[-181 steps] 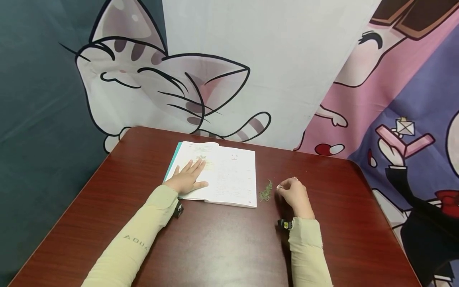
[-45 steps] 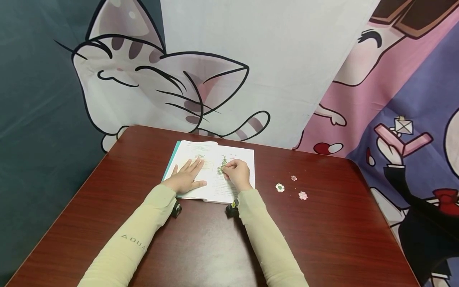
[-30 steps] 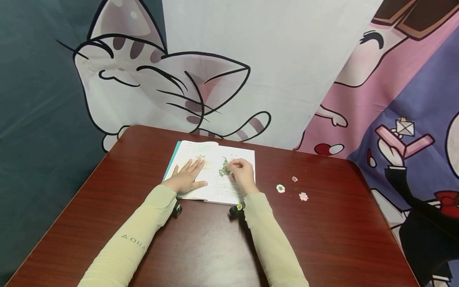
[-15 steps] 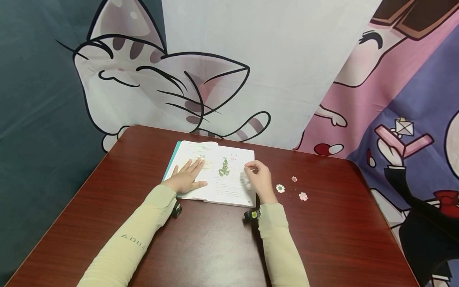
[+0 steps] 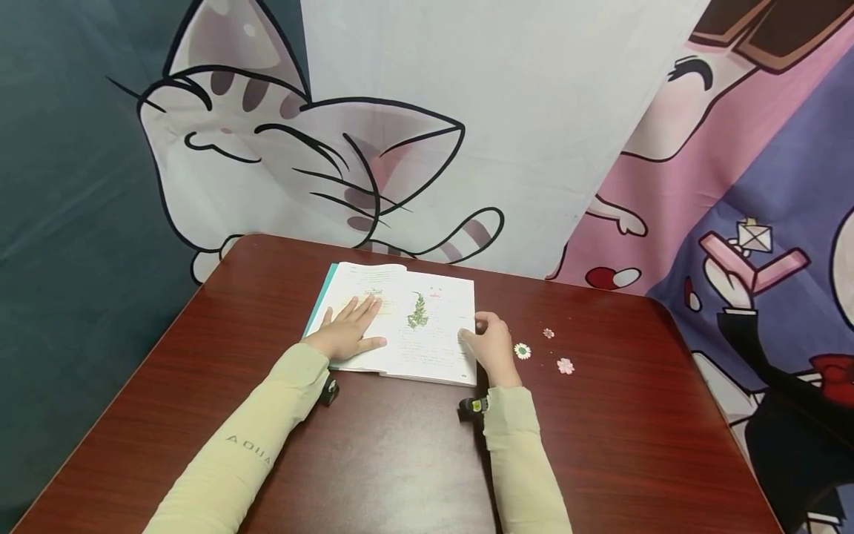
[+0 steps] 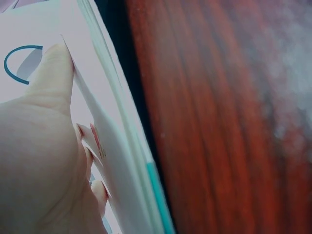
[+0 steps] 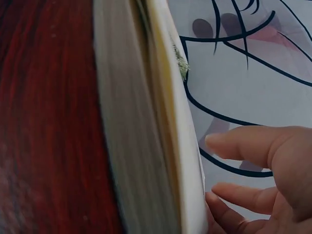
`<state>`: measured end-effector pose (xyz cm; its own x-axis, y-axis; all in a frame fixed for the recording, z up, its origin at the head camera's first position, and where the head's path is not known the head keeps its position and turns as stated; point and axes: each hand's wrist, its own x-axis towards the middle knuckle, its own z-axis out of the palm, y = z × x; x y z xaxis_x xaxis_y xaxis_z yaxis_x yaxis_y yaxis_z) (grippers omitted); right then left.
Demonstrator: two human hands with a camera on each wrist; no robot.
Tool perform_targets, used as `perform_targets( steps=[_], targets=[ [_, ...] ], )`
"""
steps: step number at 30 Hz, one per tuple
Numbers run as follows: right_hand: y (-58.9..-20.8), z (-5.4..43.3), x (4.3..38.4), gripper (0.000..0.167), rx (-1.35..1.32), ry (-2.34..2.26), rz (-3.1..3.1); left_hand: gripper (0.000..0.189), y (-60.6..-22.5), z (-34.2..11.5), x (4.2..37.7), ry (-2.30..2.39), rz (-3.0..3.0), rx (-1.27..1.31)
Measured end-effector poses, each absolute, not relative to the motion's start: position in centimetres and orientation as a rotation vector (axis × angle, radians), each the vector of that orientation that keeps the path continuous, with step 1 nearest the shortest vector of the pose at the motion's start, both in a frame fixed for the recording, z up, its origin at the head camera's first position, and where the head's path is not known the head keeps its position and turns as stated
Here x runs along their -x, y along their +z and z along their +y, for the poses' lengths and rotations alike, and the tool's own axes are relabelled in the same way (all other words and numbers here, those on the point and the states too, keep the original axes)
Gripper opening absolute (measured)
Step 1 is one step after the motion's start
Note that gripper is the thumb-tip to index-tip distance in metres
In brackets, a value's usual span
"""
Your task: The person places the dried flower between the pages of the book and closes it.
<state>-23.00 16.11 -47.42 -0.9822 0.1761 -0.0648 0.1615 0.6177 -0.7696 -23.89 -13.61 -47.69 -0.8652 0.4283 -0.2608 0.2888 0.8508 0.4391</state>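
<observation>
An open book (image 5: 434, 354) with a teal cover edge lies on the table. A green leafy sprig (image 5: 418, 311) rests flat on its right page, and its tip also shows in the right wrist view. My left hand (image 5: 345, 335) lies spread on the left page. At the book's right edge is my right hand (image 5: 494, 347), thumb over the page side and fingers by the outer edge. In the right wrist view the thumb (image 7: 243, 144) stands apart from the page, while the lower fingertips meet the book's edge. Nothing is seen pinched between them.
Right of the right hand lie a white daisy (image 5: 523, 351), a pink flower (image 5: 565, 366) and a smaller pinkish flower (image 5: 548, 333). The dark red wooden table (image 5: 400, 460) meets a cartoon-printed cloth (image 5: 520, 111) at the back.
The sprig, earlier on the table beside the book, now lies on the right page. My right hand let it go and moved right to the book's edge. The left hand stayed put.
</observation>
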Motion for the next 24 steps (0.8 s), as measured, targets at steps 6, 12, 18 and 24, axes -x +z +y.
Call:
perform_targets(
  steps=[6, 12, 18, 24],
  targets=[
    [-47.8, 16.0, 23.0, 0.056, 0.267, 1.276, -2.855, 0.087, -47.3, -13.6, 23.8, 0.537, 2.675, -0.535],
    [-48.1, 16.2, 23.0, 0.053, 0.249, 1.276, -2.847, 0.089, -48.1, -13.7, 24.1, 0.549, 2.68, -0.539],
    [-48.1, 16.2, 23.1, 0.053, 0.232, 1.274, -2.831, 0.091, -48.4, -13.8, 24.1, 0.564, 2.682, -0.544],
    [-47.7, 16.2, 23.0, 0.052, 0.227, 1.261, -2.812, 0.092, -48.0, -13.8, 23.9, 0.568, 2.693, -0.567]
  ],
)
